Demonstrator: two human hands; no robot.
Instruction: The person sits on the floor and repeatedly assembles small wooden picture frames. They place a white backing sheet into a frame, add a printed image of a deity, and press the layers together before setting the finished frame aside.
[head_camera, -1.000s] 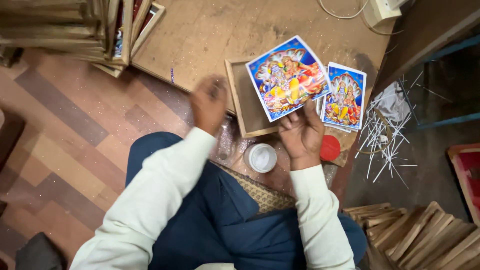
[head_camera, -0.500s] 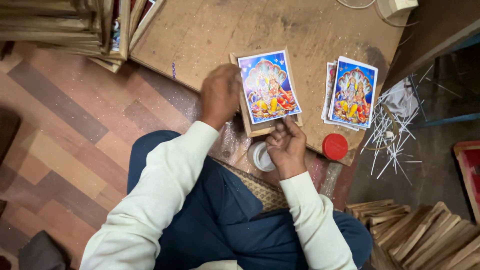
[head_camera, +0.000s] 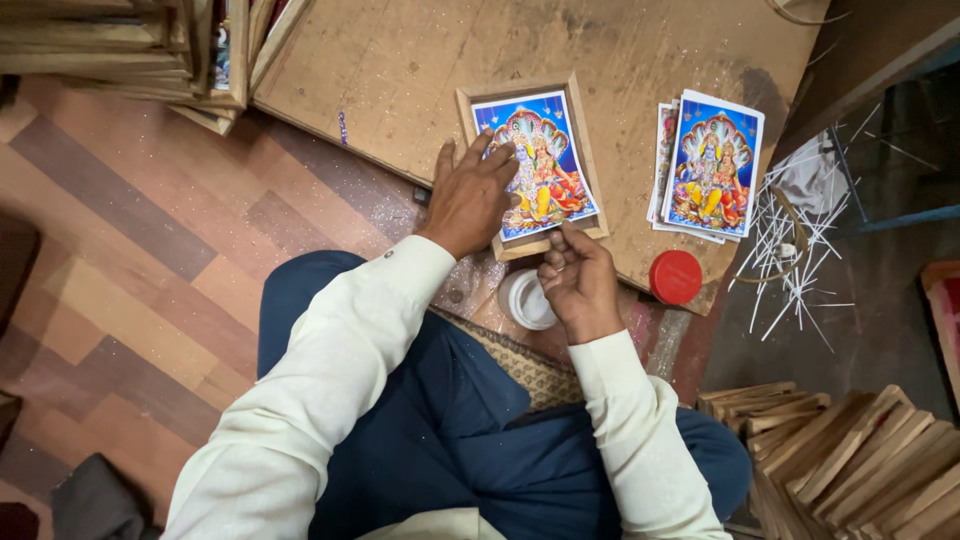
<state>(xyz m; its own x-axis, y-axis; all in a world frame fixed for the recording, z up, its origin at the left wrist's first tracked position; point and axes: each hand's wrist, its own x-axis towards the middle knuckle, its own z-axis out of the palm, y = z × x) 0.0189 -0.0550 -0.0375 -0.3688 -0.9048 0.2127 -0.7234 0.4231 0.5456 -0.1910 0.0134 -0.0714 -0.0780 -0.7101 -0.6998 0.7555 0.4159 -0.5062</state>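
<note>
Scuffed plywood board (head_camera: 400, 80); left hand (head_camera: 470, 195) flattens glossy print (head_camera: 538, 165).

Picture frame (head_camera: 530, 165): bare, pale wood, matt.
Print in the frame (head_camera: 535, 165): glossy paper, brightly coloured.
Stack of prints (head_camera: 712, 165), right of the frame: the same glossy paper with white borders.
Surface (head_camera: 400, 70): rough brown board, scuffed and stained, matt.
Red lid (head_camera: 675, 277): smooth plastic.
White tub (head_camera: 525, 300): plastic.
Wooden strips (head_camera: 850, 460), lower right: raw wood.
Floor (head_camera: 130, 250): wood-pattern planks with a slight sheen.
Sleeves (head_camera: 330, 380): cream cloth, matt.
</note>
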